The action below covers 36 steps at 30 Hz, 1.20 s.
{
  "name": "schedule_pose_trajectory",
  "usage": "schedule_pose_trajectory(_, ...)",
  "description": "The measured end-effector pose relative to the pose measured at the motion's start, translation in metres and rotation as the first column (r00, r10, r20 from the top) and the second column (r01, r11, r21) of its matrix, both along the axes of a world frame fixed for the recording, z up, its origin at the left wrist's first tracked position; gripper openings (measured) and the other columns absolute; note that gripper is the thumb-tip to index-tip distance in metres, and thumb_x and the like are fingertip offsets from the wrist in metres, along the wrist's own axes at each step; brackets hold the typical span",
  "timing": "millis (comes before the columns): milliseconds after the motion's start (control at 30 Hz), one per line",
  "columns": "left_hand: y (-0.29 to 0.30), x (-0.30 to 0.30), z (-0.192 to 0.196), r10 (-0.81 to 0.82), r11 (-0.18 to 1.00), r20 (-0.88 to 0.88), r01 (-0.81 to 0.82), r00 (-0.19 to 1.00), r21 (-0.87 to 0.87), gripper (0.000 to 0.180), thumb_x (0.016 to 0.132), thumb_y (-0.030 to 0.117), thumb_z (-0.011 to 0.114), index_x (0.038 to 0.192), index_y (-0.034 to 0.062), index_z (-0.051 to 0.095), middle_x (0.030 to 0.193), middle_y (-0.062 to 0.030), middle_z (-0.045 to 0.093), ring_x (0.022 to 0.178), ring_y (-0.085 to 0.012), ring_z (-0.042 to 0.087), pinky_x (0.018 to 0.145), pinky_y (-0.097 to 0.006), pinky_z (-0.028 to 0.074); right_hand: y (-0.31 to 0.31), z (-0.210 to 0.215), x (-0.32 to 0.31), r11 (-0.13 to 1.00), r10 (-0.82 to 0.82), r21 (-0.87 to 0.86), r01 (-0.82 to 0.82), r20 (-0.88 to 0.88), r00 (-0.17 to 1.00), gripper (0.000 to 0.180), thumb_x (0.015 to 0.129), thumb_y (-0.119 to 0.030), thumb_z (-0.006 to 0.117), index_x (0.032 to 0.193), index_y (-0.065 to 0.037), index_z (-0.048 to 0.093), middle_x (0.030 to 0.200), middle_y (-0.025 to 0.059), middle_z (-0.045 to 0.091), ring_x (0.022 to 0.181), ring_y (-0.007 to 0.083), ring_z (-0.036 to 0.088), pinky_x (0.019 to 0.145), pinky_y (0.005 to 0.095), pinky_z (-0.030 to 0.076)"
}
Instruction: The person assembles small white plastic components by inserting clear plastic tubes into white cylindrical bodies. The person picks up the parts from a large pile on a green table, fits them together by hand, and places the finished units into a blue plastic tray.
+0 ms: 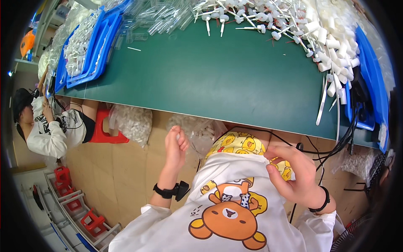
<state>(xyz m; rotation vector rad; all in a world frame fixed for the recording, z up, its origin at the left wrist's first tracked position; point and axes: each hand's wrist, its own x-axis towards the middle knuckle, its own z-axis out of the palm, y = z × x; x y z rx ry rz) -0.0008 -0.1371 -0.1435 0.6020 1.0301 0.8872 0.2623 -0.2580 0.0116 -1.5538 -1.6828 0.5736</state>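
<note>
My left hand (176, 145) is raised in front of the table edge with its fingers curled into a fist. Whatever it may hold is hidden. Over my lap, my right hand (296, 172) has its fingers bent and its thumb apart from them; I see nothing between them. Neither hand touches the green table (201, 71). Along its far side lie clear plastic tubes (168, 17), white thin-stemmed parts with red wires (268, 21) and a heap of white cylindrical caps (336, 50). Metal tweezers (322, 103) rest near the right end.
Blue trays (103, 59) holding small white parts stand at the left, another blue tray (373, 80) at the right. Black cables (348, 130) hang over the right edge. Bags of white parts (132, 124) sit below. A person (54, 126) sits at left near red stools (92, 222).
</note>
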Motion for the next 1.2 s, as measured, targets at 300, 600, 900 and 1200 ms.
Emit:
schedule_pose_trajectory(300,-0.025,-0.022,-0.221,-0.36,0.883,-0.754,0.462,0.549,-0.086,0.05,0.085,0.031,0.055,0.115,-0.0076,0.046,0.099,-0.0185,0.06,0.088,-0.0261,0.061,0.077,-0.034,0.048,0.007,0.016,0.004,0.998,0.049,0.025,-0.053,0.116,0.992,0.03,0.068,-0.002,0.068,0.096,0.001,0.058,0.073,0.0083,0.058,0.059,0.0227,0.054,0.05,0.0306,0.041)
schedule_pose_trajectory(600,-0.007,0.019,-0.081,-0.67,0.571,-0.609,0.819,0.425,-0.057,0.04,0.088,0.024,0.051,0.116,-0.0035,0.048,0.109,-0.0188,0.058,0.095,-0.0274,0.059,0.083,-0.034,0.045,0.037,0.032,0.053,0.987,-0.163,0.102,0.128,0.544,0.823,0.012,0.069,-0.001,0.063,0.077,-0.003,0.054,0.066,0.0105,0.051,0.062,0.0279,0.053,0.055,0.0359,0.044)
schedule_pose_trajectory(900,0.008,0.109,0.12,-0.7,-0.034,-0.608,0.832,0.375,0.553,0.026,0.09,0.018,0.049,0.11,0.0014,0.053,0.1,-0.0158,0.059,0.09,-0.0278,0.059,0.078,-0.033,0.046,0.06,0.014,0.107,0.862,-0.203,-0.067,0.503,0.863,0.462,0.036,0.072,-0.023,0.069,0.089,0.001,0.049,0.062,0.0136,0.06,0.055,0.0293,0.06,0.051,0.0359,0.048)
schedule_pose_trajectory(1200,0.052,0.171,0.123,-0.454,0.374,-0.548,0.708,0.703,0.599,0.014,0.09,0.01,0.048,0.095,-0.002,0.055,0.075,-0.0077,0.058,0.061,-0.0117,0.055,0.056,-0.025,0.047,0.125,0.02,0.081,0.971,-0.163,0.023,0.239,0.794,0.585,0.021,0.071,-0.004,0.06,0.089,-0.002,0.049,0.082,0.0133,0.056,0.083,0.0309,0.056,0.068,0.0386,0.047)
